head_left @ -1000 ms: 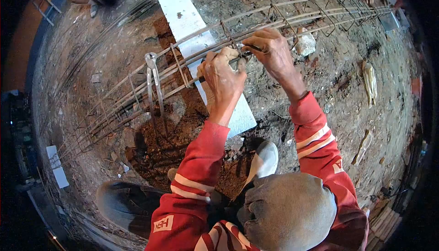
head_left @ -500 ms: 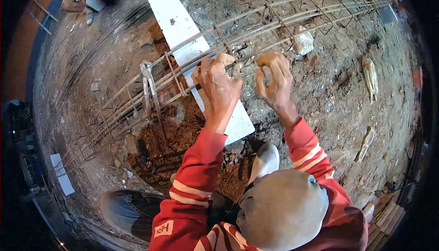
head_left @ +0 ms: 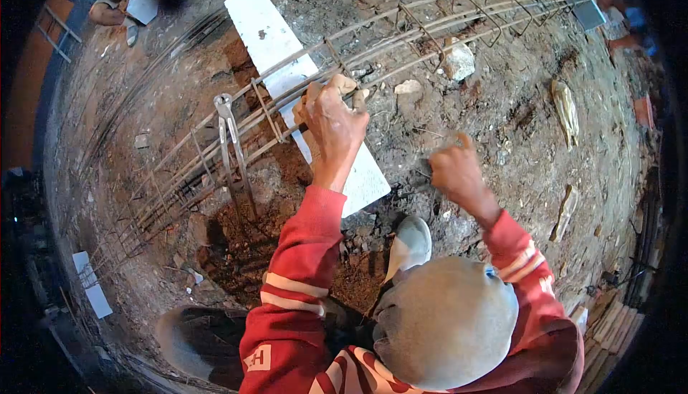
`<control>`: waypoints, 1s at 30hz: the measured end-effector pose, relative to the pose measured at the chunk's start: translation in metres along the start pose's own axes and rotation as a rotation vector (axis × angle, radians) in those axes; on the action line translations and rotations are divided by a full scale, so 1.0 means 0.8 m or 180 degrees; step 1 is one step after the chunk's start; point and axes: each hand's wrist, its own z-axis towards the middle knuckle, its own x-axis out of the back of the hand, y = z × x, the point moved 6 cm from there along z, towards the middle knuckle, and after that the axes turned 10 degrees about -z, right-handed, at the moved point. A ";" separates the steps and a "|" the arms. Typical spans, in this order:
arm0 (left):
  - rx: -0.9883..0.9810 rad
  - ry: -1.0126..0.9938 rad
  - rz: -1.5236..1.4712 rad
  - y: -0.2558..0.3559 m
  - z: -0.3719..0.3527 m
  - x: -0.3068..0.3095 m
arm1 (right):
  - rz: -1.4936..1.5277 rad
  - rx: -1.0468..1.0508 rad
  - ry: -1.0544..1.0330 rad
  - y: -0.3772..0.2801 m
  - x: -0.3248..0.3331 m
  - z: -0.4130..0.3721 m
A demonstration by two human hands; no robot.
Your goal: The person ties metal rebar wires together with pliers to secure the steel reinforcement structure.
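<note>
A long cage of thin steel bars (head_left: 401,43) runs diagonally over the ground and crosses a white board (head_left: 269,32). My left hand (head_left: 335,118) has its fingers closed round the cage's near bars, just right of the board. My right hand (head_left: 459,172) is off the cage, to the right and nearer my body, with its fingers curled; whatever they may hold is too small to make out. Metal pincers (head_left: 223,107) hang on the cage left of the board, jaws up and handles toward me.
A pale rock (head_left: 459,60) lies by the cage. Crumpled wrappers (head_left: 565,114) are on the right, with stacked wood (head_left: 609,333) at lower right. Another person's arm (head_left: 107,14) shows at upper left. A smaller white board (head_left: 93,286) lies at lower left.
My right hand has moved away from the cage, down and to the right, and its fingers have curled. My left hand stays at the bars. The whole view has shifted slightly.
</note>
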 end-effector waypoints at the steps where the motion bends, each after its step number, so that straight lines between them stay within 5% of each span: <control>1: 0.0013 0.0012 -0.0022 -0.002 -0.001 0.000 | -0.0024 0.0007 -0.0014 0.003 0.005 -0.018; 3: 0.0044 0.0105 -0.0201 -0.008 -0.001 -0.003 | 0.3035 -0.1216 -0.1485 -0.002 -0.024 -0.080; 4: 0.0107 0.0093 -0.0129 -0.010 -0.003 -0.004 | 0.3008 -0.1237 -0.1475 -0.020 -0.024 -0.096; 7: 0.0240 0.0113 -0.0128 -0.013 -0.003 -0.004 | 0.3188 -0.0291 -0.0085 -0.068 -0.008 -0.099; 9: 0.0228 -0.0008 -0.0055 -0.006 -0.003 0.000 | -0.0216 -0.0784 -0.0364 -0.059 -0.022 -0.091; 11: 0.0255 -0.0068 0.0036 -0.011 0.001 0.001 | 0.0196 -0.1055 -0.0573 -0.051 -0.024 -0.133; 12: 0.0245 -0.0069 -0.0057 -0.017 0.000 -0.003 | 0.1930 -0.0676 -0.0462 -0.061 -0.034 -0.167; 14: 0.0123 -0.0055 0.0079 0.000 0.001 0.004 | 0.3609 -0.0266 -0.0318 -0.071 -0.057 -0.186; 17: 0.0057 0.0078 -0.0035 -0.011 0.000 0.002 | 0.2254 -0.1331 -0.2213 -0.058 -0.047 -0.126; 20: 0.0040 0.0147 -0.0142 -0.007 -0.001 0.003 | 0.4691 -0.1252 -0.0225 -0.052 -0.018 0.008; 23: 0.0007 0.0068 -0.0263 0.003 -0.005 0.006 | 0.4613 -0.1544 0.0462 -0.056 -0.012 0.087; 25: -0.0510 -0.0135 0.0073 0.011 -0.003 0.010 | 0.2995 -0.2021 0.0667 -0.045 0.008 0.096; 26: -0.0683 -0.0222 0.0176 0.014 -0.006 0.013 | 0.2507 -0.1870 0.1479 -0.057 0.039 0.087; 30: -0.1443 -0.0343 0.0266 0.006 -0.017 0.007 | 0.2111 -0.1595 0.1503 -0.073 0.078 0.085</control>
